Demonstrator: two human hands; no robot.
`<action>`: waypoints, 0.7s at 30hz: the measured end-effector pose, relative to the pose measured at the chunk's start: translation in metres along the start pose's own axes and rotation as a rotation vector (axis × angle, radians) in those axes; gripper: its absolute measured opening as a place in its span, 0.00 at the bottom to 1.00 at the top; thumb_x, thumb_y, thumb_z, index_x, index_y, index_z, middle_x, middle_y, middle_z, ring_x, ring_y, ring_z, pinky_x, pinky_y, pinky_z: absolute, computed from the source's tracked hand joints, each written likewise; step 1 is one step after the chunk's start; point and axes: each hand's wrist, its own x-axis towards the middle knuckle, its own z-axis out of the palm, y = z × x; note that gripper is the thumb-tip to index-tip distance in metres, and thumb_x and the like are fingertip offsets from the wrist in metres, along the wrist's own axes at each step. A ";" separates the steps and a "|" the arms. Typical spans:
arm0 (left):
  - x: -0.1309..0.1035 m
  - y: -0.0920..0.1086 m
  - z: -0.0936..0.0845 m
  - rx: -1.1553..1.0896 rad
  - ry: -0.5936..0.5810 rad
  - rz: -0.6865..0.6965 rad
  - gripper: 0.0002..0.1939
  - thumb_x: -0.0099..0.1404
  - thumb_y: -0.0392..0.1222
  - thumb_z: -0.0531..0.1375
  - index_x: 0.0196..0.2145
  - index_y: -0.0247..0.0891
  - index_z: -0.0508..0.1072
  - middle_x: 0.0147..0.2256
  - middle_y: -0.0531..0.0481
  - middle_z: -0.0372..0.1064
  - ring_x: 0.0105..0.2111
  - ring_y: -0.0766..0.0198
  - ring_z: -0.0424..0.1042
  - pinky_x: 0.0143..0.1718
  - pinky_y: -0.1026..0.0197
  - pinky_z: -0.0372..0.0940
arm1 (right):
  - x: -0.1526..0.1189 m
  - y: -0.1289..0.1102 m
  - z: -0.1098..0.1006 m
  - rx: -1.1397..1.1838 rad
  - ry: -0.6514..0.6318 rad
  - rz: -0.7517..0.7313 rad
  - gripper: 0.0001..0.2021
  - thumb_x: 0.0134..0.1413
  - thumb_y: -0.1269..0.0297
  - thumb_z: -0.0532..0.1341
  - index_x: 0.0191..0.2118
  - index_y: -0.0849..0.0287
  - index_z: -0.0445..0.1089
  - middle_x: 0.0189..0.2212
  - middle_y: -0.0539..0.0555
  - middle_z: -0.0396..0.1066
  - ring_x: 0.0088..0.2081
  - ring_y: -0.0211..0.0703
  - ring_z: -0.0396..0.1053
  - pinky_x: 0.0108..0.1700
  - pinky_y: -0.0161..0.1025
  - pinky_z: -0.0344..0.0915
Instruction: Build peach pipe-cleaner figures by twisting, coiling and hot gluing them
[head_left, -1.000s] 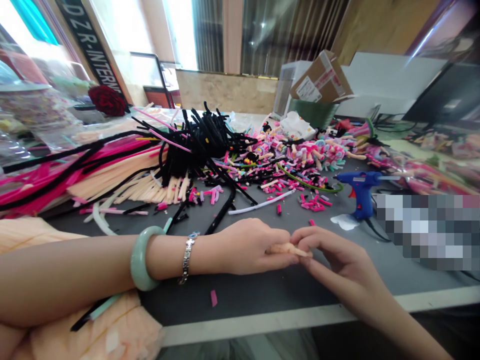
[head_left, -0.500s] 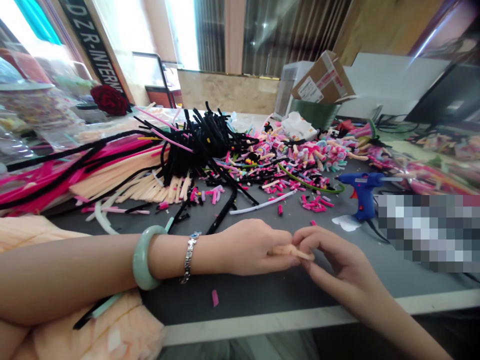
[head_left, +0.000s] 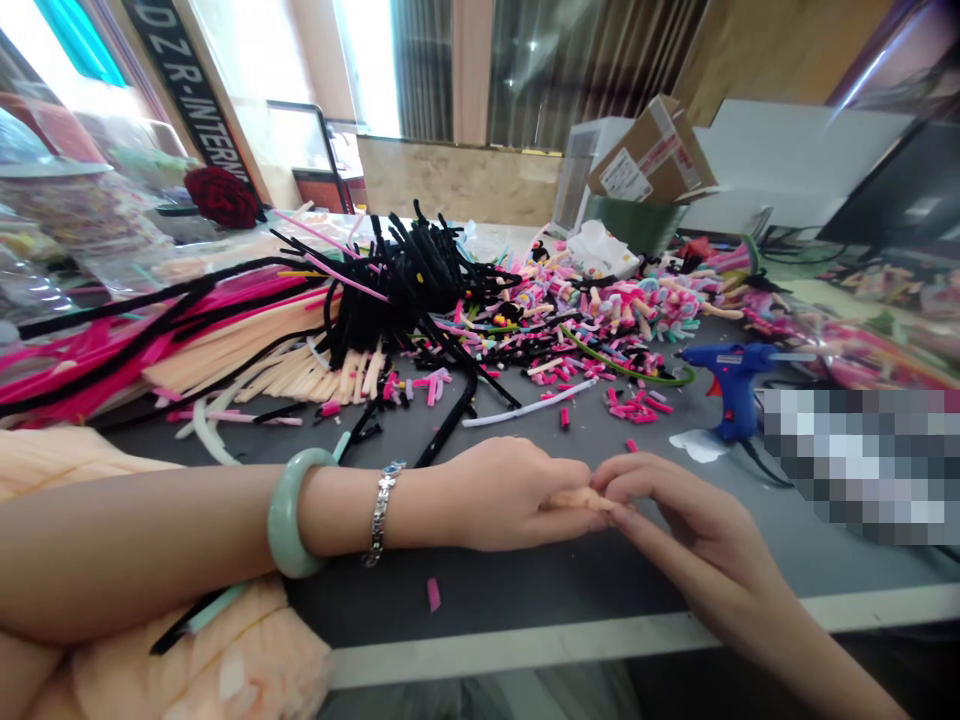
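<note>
The left hand point(head_left: 510, 492) lies across the near tabletop point(head_left: 525, 580), its forearm wearing a pale green bangle point(head_left: 289, 512) and a silver bracelet point(head_left: 381, 512). Its grip is closed on the left end of a short peach pipe-cleaner piece point(head_left: 581, 497), thumb and fingers pinching it. The right hand point(head_left: 675, 510) meets it from 3 o'clock and is closed on the other end of the same piece. The piece sits between the two grips, low over the tabletop near its front edge, its long axis running 9 to 3 o'clock — each hand is equally near, touching an end, and only a little of the piece shows between the fingertips.

On the dark grey tabletop, at 10 o'clock from the hands, lie bundles of long pink and peach stems point(head_left: 225, 340), then a tangle of black stems point(head_left: 405, 280) at about 11. At 12 to 1 o'clock spreads a heap of short coloured cut pieces point(head_left: 600, 320), and a single pink scrap point(head_left: 433, 594) lies near the front edge. At 2 o'clock a blue glue gun point(head_left: 731, 385) stands well apart from the hands — behind it a cardboard box point(head_left: 649, 150), curtains and bright windows
</note>
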 end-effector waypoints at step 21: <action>0.001 -0.002 0.001 0.024 -0.009 -0.005 0.18 0.69 0.54 0.48 0.30 0.38 0.64 0.21 0.54 0.60 0.22 0.68 0.59 0.25 0.66 0.50 | -0.001 0.008 0.001 -0.071 0.054 -0.055 0.09 0.56 0.75 0.60 0.38 0.52 0.69 0.43 0.48 0.71 0.44 0.34 0.70 0.48 0.31 0.64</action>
